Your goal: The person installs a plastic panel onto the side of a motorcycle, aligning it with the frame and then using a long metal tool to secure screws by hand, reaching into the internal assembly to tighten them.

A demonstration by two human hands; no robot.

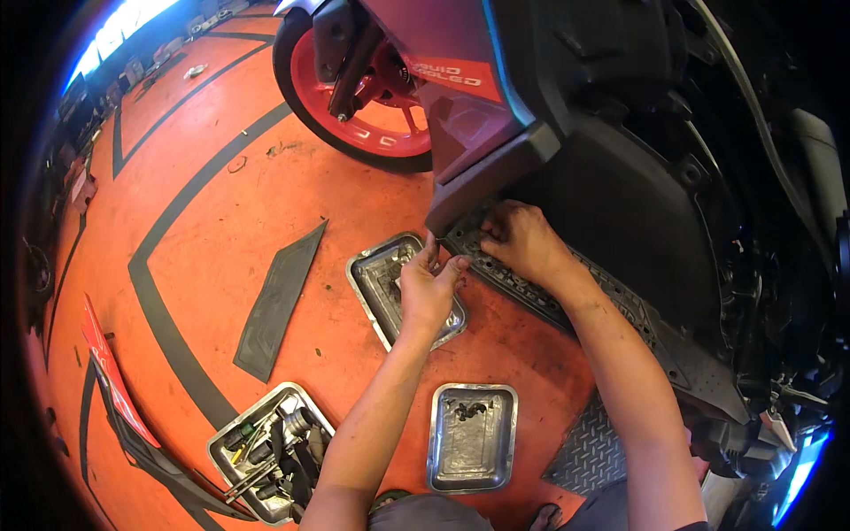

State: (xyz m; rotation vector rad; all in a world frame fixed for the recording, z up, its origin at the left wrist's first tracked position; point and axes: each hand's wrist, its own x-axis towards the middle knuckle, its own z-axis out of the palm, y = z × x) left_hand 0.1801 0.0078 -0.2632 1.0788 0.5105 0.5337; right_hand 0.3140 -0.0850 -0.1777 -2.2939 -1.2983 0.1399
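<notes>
Left hand [428, 288]: raised over the metal tray [376, 283] just beneath it, fingers pinched at the lower front corner of the scooter's dark panel [496, 168]; the grip looks closed on something tiny there, too small to make out.
Right hand [522, 241]: just right of the left hand, fingers curled and pressed on the ribbed footboard [611, 305] where it meets the panel; a closed grip on the board's edge, as far as can be seen.
Footboard: runs from the right hand down and to the right, along the scooter's side, lying low over the orange floor [221, 203].
Risk, small part: judged from the pinch, a screw or clip could slip and roll under the scooter, since only part of the tray lies below the fingers.
Risk, plastic: pulling at the corner while the board is held could crack a tab.
Risk, floor: the second tray [472, 438] and tool tray [266, 451] sit near the forearms; an elbow could tip them.
Nearby: loose dark strip [279, 301] left of the hands; front wheel [354, 97] beyond them.
</notes>
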